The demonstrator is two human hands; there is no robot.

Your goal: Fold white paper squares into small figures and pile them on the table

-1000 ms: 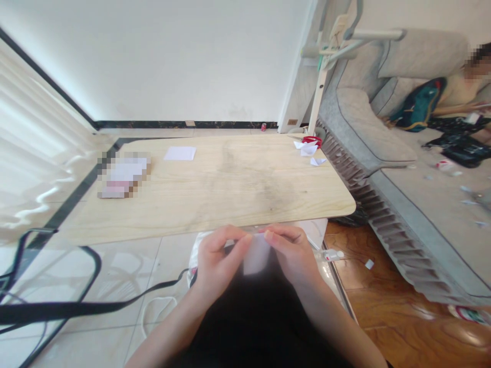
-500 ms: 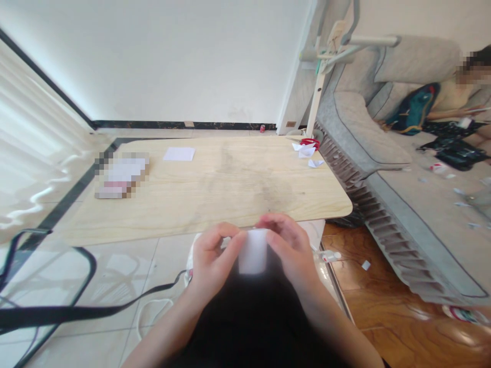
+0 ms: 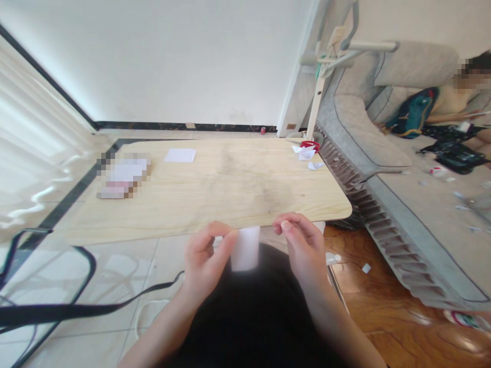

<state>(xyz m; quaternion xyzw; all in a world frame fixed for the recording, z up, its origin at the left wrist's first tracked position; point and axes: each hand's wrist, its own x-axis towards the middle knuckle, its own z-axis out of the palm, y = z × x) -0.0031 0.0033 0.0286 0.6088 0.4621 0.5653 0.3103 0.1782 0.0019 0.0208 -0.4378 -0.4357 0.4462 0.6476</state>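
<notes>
A small white piece of paper, roughly rectangular, stands in front of my dark clothing just below the table's near edge. Its upper left corner is pinched between the thumb and fingers of my left hand. My right hand is apart from the paper, a short way to its right. The fingers of that hand are curled in with the thumb against them, and nothing shows between them. On the far right of the table lie several folded white paper pieces beside red-handled scissors.
The wooden table spans the view ahead. It bears a white paper stack and a pixelated item at left. A grey sofa with a seated person is at right. A black strap crosses the lower left.
My right hand has let go of the paper and moved right, its fingers curled. My left hand, still holding the paper, has shifted slightly left.
</notes>
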